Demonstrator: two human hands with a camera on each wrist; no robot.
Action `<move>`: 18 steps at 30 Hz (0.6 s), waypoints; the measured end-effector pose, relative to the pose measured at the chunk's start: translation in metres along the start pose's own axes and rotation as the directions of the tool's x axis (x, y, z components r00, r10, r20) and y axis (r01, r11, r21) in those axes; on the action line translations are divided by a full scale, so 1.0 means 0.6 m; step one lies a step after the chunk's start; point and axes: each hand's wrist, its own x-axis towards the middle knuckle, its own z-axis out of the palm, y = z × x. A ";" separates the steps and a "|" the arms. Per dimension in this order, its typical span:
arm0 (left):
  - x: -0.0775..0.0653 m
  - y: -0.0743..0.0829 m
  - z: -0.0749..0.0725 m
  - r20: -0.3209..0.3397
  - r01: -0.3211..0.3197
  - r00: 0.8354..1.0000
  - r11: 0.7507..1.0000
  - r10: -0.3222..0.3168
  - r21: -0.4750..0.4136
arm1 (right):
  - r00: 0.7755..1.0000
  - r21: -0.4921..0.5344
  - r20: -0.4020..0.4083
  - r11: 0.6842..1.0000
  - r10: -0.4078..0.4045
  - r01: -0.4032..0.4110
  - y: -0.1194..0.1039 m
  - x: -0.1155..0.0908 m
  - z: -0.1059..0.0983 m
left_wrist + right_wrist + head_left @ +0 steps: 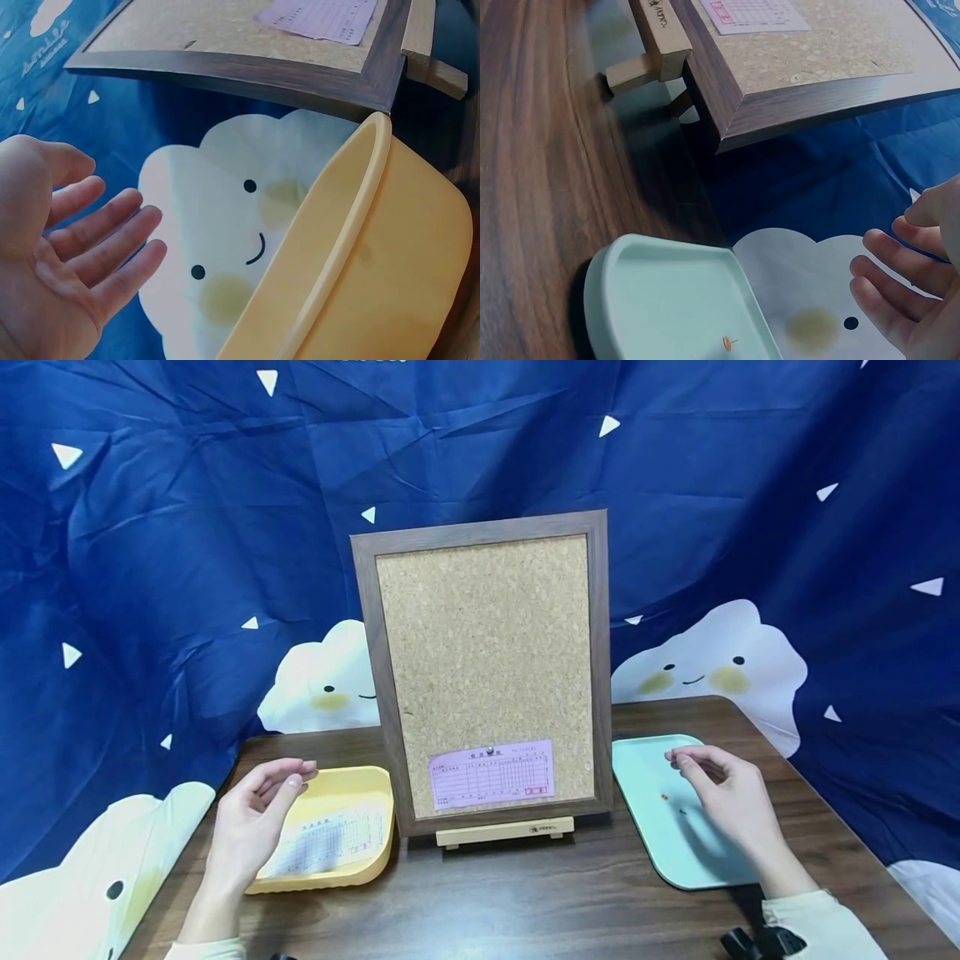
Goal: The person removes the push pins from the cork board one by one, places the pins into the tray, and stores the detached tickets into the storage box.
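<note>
My left hand (251, 818) hovers above the yellow bin (390, 827), fingers loosely bent and holding nothing; the left wrist view shows its palm and spread fingers. In the bin lies a printed paper form (330, 843). Over the mint-green tray (645, 827) is my right hand (731, 802), its fingers relaxed and nothing visible between them. An orange thumbtack (727, 343) lies in that tray, with another small tack (682, 812) near it. Between the hands stands a framed corkboard (487, 643), with a purple form (491, 781) fixed low on it by a metal tack (491, 751).
A light wooden easel (506, 832) props up the corkboard on the dark wood table (517, 902). Behind hangs a blue curtain (480, 443) printed with clouds and white triangles. The bin's raised wall and the tray's low rim flank the board.
</note>
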 end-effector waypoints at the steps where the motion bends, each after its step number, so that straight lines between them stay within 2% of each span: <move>1: 0.000 0.000 0.001 0.000 -0.004 1.000 1.000 0.004 -0.009 | 1.000 0.009 0.001 1.000 0.000 0.000 -0.001 0.000 0.000; 8: 0.005 0.003 0.006 -0.003 -0.054 0.999 0.997 0.054 -0.056 | 1.000 0.057 0.008 0.998 -0.002 0.002 -0.011 0.000 0.004; 18: 0.007 0.008 0.013 0.003 -0.045 0.999 0.995 0.045 -0.092 | 1.000 0.037 0.028 0.999 -0.002 0.001 -0.018 0.003 0.012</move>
